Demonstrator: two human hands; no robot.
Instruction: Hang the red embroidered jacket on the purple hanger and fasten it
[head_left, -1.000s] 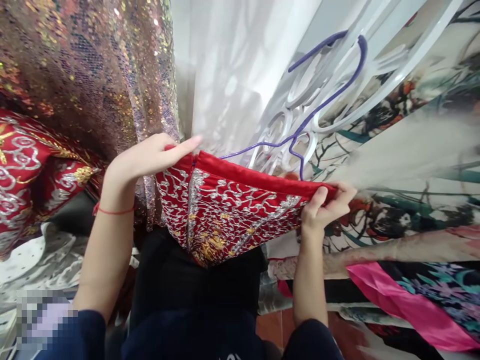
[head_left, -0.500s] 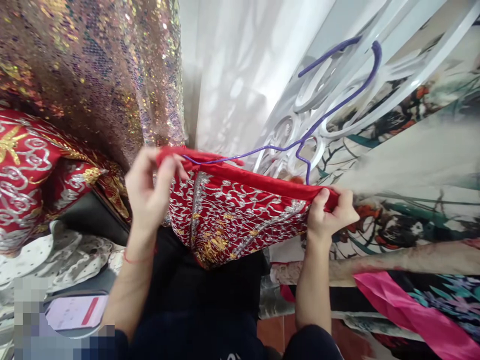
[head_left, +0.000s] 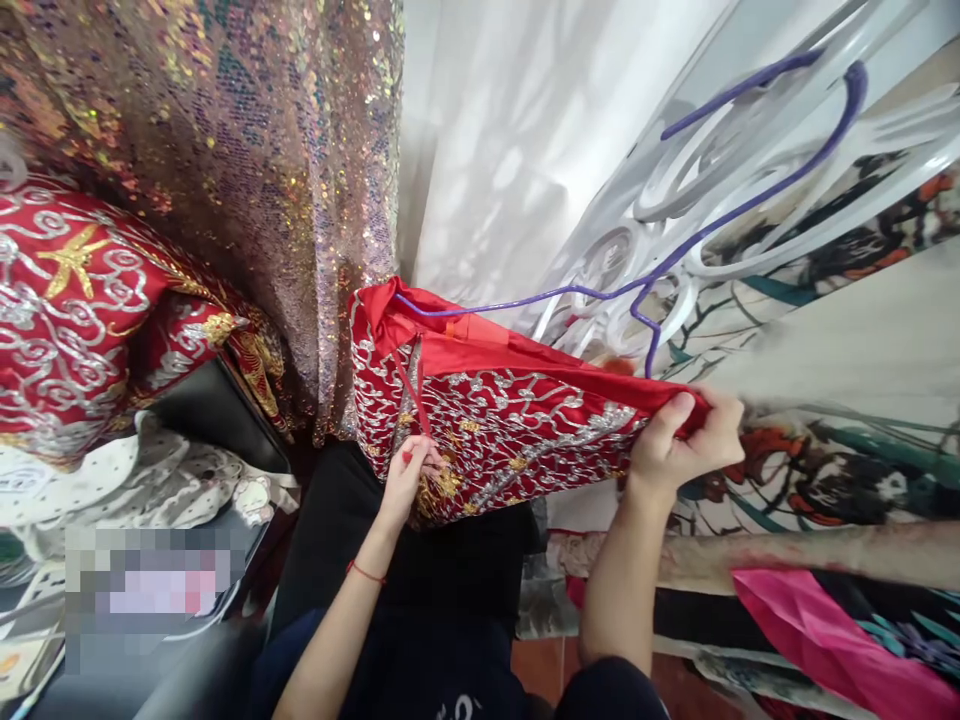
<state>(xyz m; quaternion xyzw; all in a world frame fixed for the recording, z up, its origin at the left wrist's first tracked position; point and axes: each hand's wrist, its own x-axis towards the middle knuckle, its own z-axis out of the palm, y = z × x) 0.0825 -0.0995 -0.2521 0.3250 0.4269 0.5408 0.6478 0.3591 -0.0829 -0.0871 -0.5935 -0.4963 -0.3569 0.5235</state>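
Observation:
A red garment [head_left: 510,420] with silver and gold embroidery hangs on a purple wire hanger [head_left: 675,250], whose hook sits on a white scrolled metal grille [head_left: 675,190]. My right hand [head_left: 686,445] is closed on the garment's red top edge at its right end. My left hand [head_left: 409,470] is lower, at the garment's front, with fingers pinched on a thin red ribbon loop [head_left: 412,395] that runs down from the top edge. A red thread bracelet circles my left wrist.
Sequined iridescent fabric [head_left: 247,170] hangs at the upper left, with another red embroidered cloth [head_left: 82,310] beside it. White sheer curtain [head_left: 517,130] is behind. Printed floral cloth [head_left: 840,330] and pink satin [head_left: 825,640] lie at the right. White lace [head_left: 157,490] is at the left.
My left hand left the garment's upper left corner and dropped down to pinch the red ribbon loop. The left end of the garment now rests on the hanger. My right hand kept its grip.

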